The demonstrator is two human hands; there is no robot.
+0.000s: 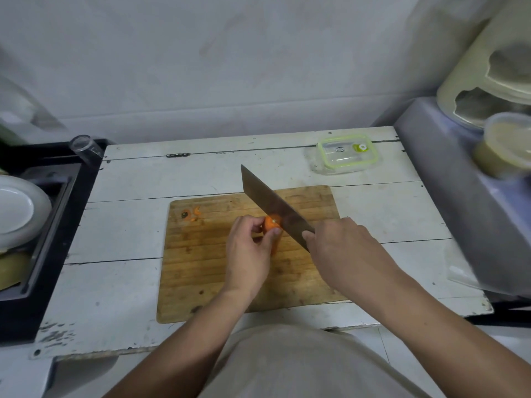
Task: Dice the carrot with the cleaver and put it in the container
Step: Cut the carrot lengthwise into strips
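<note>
An orange carrot (271, 224) stands on end on the wooden cutting board (201, 268), its cut face toward me. My left hand (248, 248) pinches it between thumb and fingers. My right hand (342, 248) grips the cleaver (273, 201) by its handle; the dark blade slants up to the left, its edge against the carrot's right side. A clear container (347, 153) with a green-rimmed lid sits closed at the table's back right. A few carrot scraps (192, 214) lie at the board's upper left.
The white wooden table (129, 231) carries the board. A black tray with a white plate (17, 211) and a glass (83, 146) stands to the left. At the right, a grey unit (459, 196) holds a tub (505, 147).
</note>
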